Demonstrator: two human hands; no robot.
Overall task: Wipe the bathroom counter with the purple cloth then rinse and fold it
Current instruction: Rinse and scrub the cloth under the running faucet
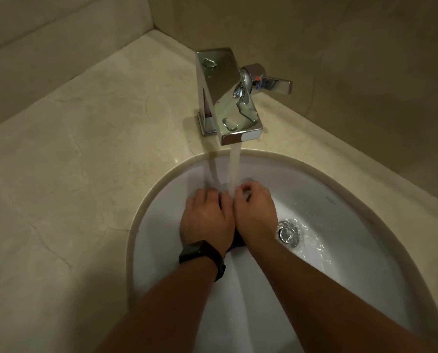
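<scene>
The purple cloth [234, 244] is bunched between both hands, and only small dark purple bits show below and between them. My left hand [207, 217] and my right hand [255, 211] press side by side over the white sink [340, 200], both closed on the cloth. Water streams from the chrome faucet [228, 95] and lands where the fingertips meet. A black watch [202, 256] sits on my left wrist.
The beige marble counter [85, 161] spreads to the left and behind the basin. The faucet's lever handle [274, 84] points right. The chrome drain [288, 234] lies right of my right hand, with water running around it. Tiled walls close the corner behind.
</scene>
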